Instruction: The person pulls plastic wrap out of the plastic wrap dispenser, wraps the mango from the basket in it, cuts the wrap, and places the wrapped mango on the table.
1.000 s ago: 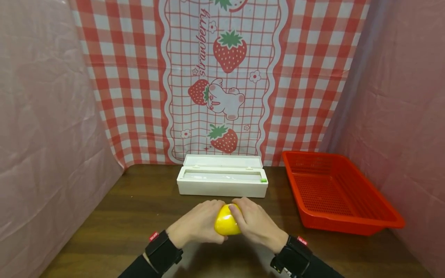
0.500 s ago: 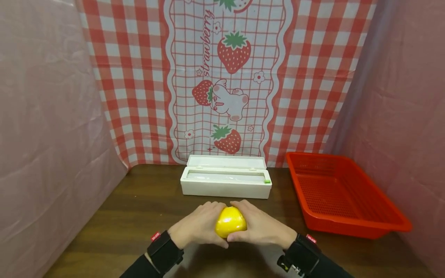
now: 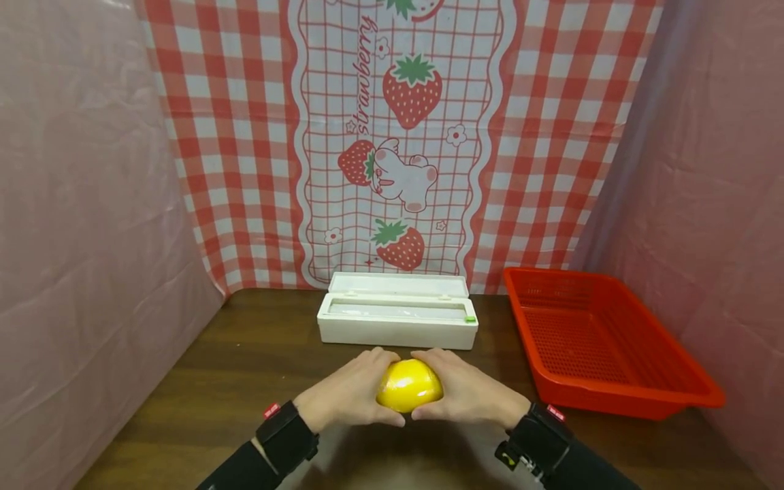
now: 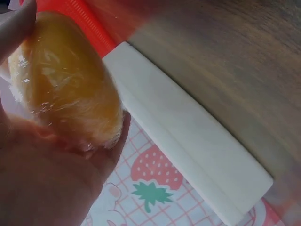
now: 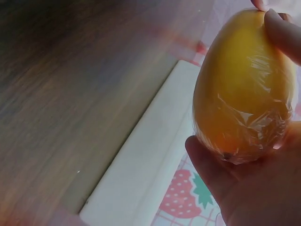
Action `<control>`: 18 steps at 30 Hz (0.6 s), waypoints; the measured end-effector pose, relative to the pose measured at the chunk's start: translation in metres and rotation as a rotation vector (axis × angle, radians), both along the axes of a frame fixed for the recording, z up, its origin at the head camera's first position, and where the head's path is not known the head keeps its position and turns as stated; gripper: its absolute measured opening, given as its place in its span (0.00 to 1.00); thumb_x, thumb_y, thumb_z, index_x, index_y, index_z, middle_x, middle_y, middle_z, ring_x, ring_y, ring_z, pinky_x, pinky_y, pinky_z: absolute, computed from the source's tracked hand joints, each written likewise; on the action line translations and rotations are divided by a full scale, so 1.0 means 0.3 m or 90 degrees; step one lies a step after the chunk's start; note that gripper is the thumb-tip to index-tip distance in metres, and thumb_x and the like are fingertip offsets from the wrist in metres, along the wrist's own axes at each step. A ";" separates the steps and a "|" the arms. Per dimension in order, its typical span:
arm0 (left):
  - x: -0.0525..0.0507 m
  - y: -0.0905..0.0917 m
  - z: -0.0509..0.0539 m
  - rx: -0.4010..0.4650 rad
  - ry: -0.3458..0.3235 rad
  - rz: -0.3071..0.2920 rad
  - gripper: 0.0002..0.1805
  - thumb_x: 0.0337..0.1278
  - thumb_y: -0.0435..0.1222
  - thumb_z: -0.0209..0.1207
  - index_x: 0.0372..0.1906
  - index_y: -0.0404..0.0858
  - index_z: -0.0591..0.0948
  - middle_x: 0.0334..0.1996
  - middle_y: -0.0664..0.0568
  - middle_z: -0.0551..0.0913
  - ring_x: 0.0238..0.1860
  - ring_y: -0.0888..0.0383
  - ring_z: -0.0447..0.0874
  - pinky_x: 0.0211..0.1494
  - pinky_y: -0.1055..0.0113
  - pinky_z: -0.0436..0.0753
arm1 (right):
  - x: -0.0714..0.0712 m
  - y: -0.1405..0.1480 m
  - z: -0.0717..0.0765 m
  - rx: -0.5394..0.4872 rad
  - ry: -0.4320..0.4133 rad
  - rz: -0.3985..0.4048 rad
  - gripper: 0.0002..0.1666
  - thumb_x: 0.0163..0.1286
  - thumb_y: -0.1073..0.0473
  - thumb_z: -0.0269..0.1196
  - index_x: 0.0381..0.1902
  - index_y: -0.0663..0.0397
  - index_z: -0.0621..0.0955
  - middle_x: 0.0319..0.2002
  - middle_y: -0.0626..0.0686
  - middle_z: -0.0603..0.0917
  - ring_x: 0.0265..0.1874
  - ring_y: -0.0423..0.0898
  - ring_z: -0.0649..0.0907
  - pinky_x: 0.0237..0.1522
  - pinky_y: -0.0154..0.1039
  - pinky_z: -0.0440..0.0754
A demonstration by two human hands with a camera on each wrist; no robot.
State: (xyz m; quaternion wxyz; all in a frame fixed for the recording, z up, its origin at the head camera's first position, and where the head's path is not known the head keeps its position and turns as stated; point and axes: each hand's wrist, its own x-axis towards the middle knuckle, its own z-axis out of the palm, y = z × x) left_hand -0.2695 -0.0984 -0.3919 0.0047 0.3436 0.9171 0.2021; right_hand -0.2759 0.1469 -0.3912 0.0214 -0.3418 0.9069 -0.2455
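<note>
Between my two hands is a smooth yellow mango [image 3: 409,386], wrapped tightly in clear cling film that wrinkles on its underside in both wrist views [image 4: 70,80]. My left hand [image 3: 349,395] grips its left side, with the thumb below and fingers over the top. The right hand [image 3: 471,393] holds the other side in the same way. The mango is held above the table, in front of a white cling film dispenser [image 3: 397,333]. That box's lid [image 3: 398,284] stands raised at the back, and a green slider [image 3: 470,319] sits at its right end.
A red plastic basket [image 3: 618,395] with a perforated bottom stands on the right of the brown wooden table [image 3: 257,354]. A strawberry-print checked cloth [image 3: 245,170] hangs behind. Pink cloth walls [image 3: 79,238] close in both sides.
The right thumb has moved from the mango's top to its near lower side. Both hands have shifted slightly, and the mango shows more of its face. The view has swung slightly left.
</note>
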 end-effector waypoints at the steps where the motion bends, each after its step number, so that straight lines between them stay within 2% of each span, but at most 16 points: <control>1: -0.005 -0.001 -0.004 0.000 0.003 0.004 0.46 0.47 0.61 0.73 0.66 0.41 0.71 0.54 0.53 0.76 0.51 0.58 0.72 0.56 0.63 0.78 | -0.003 0.000 -0.004 0.003 0.007 -0.004 0.54 0.55 0.32 0.74 0.72 0.54 0.70 0.54 0.45 0.77 0.48 0.43 0.74 0.45 0.41 0.79; 9: -0.032 0.000 -0.059 -0.022 0.014 0.013 0.43 0.49 0.60 0.72 0.65 0.41 0.73 0.53 0.53 0.78 0.48 0.57 0.74 0.53 0.60 0.78 | -0.030 -0.007 -0.067 0.034 0.024 -0.023 0.57 0.55 0.31 0.73 0.72 0.59 0.70 0.57 0.50 0.78 0.49 0.44 0.75 0.46 0.43 0.80; 18: -0.047 0.011 -0.115 -0.045 0.016 0.019 0.44 0.52 0.59 0.71 0.68 0.40 0.72 0.55 0.51 0.78 0.51 0.56 0.75 0.56 0.59 0.79 | -0.054 -0.014 -0.111 0.066 0.019 -0.031 0.57 0.55 0.31 0.73 0.71 0.61 0.70 0.56 0.53 0.78 0.48 0.46 0.76 0.47 0.46 0.80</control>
